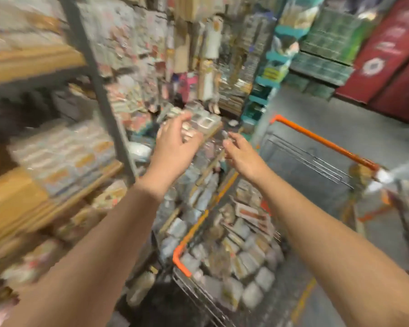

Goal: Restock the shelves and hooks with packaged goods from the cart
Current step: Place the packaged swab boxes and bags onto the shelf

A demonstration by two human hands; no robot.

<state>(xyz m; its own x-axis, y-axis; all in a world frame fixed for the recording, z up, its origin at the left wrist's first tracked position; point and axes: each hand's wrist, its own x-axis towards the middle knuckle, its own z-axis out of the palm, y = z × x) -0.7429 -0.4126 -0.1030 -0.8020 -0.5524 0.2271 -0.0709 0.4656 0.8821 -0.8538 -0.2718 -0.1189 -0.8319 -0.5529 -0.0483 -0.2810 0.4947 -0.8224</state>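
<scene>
Wire cart (222,300) — heaped packaged goods (241,251)

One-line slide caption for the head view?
Left hand lifts a clear packet toward hanging stock; right hand open above the loaded cart.

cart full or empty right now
Full. The cart basket with orange rims is heaped with small clear packaged goods, piled up to about rim level. The picture is blurred, so what they are is unclear.
</scene>
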